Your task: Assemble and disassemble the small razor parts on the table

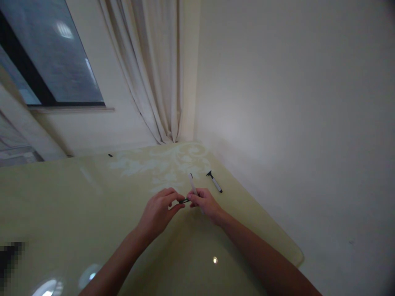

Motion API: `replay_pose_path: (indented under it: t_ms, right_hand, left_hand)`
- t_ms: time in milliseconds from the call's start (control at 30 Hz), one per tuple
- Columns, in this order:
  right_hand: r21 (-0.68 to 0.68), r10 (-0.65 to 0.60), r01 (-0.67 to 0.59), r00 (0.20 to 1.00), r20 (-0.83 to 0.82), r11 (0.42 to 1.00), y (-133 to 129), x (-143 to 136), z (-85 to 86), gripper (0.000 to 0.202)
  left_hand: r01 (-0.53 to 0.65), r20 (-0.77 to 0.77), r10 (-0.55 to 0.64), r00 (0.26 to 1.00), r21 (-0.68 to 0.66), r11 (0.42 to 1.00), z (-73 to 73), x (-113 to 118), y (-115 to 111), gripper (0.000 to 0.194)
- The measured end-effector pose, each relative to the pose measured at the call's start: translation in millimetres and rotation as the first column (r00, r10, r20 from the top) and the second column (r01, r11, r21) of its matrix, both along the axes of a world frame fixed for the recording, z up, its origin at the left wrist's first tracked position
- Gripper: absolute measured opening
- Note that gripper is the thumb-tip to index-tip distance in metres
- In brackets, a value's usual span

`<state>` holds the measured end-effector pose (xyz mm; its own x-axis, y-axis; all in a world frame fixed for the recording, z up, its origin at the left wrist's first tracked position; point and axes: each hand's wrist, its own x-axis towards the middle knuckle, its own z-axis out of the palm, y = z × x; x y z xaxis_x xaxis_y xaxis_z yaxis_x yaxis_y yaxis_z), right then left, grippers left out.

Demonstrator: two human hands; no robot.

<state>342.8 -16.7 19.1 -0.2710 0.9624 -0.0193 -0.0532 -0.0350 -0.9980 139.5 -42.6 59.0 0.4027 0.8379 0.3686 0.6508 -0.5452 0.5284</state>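
Dark piece (184, 201), long axis running crosswise.
Left fingers (176, 197) pinch its left end; right fingers (194, 199) hold its right end and a pale stick (192, 183).

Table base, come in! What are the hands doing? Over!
Left hand and right hand pinching small dark piece. Right also holding pale stick. Razor lying beyond, clear of both hands. Over.

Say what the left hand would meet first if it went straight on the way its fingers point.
Probably the right hand, just beyond the small dark item that the left hand pinches. The right hand also holds a pale stick. Depth is unclear.
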Motion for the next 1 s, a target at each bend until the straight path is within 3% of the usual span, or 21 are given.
replay_pose_path:
  t_ms: [100,300,467,700,867,1000]
  right_hand:
    - [-0.001,0.005,-0.005,1.0,0.003,1.0,-2,-1,2.6,0.032]
    - [0.096,0.028,-0.037,0.995,0.094,0.995,-3,1,2.5,0.025]
    - [0.157,0.052,-0.076,0.987,0.155,0.985,-4,1,0.8,0.019]
    - [0.122,0.107,-0.122,0.987,0.124,0.985,-8,-3,1.1,0.022]
    - [0.104,0.165,-0.172,0.984,0.067,0.98,-6,-1,-0.4,0.028]
    - [0.081,0.162,-0.166,0.986,0.051,0.983,-7,-1,3.2,0.041]
  left_hand:
    - [-0.011,0.039,0.013,0.999,-0.043,0.999,-0.8,1,0,0.014]
    - [0.054,0.117,-0.02,0.993,-0.292,0.955,-1.3,5,-1,0.047]
    - [0.101,0.15,-0.051,0.987,-0.345,0.933,-0.7,8,-3,0.045]
    - [0.101,0.151,-0.047,0.987,-0.372,0.923,-1.6,11,-7,0.039]
    - [0.154,0.18,-0.091,0.979,-0.381,0.912,0.2,10,-6,0.044]
    - [0.193,0.213,-0.118,0.97,-0.38,0.905,5.6,5,-4,0.038]
